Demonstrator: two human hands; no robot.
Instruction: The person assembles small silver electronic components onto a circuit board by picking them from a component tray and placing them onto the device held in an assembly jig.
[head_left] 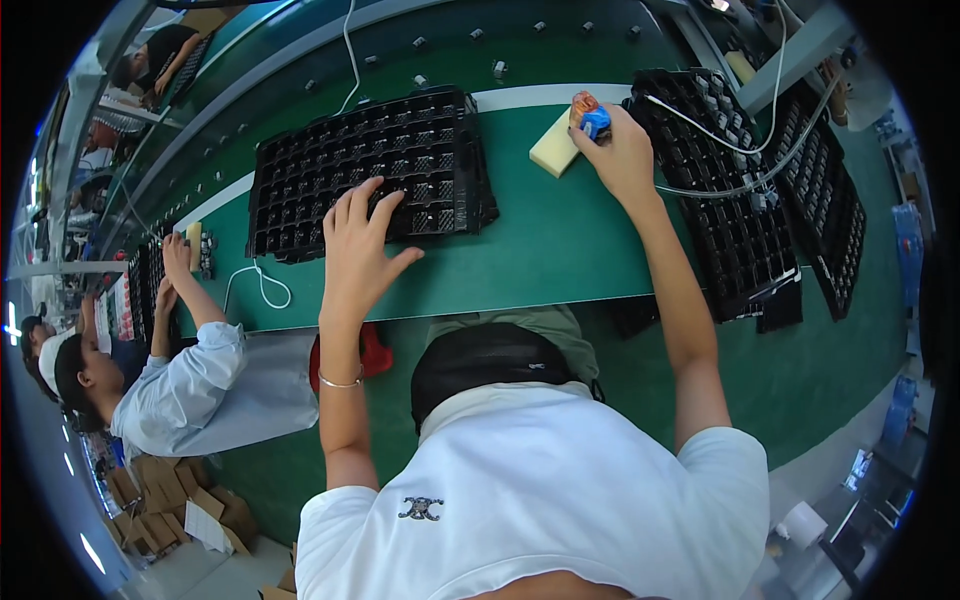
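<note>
My left hand [358, 255] lies with its fingers spread over the near edge of a black compartment tray [300, 170], and nothing shows in its grasp. The tray looks like the top one of a stack, with small parts in some pockets. Farther right, my right hand [622, 155] is closed around a small blue and orange thing [594, 122] whose kind I cannot make out. Just left of those fingers, a pale yellow foam block [556, 146] rests on the green bench top [520, 235].
More black trays [735, 235] lie at the right, with a clear tube [720, 190] and a white cable [700, 132] over them. Beyond the bench runs a green conveyor [560, 60] carrying small metallic parts. A co-worker [185, 390] sits at the left, hands on the same bench.
</note>
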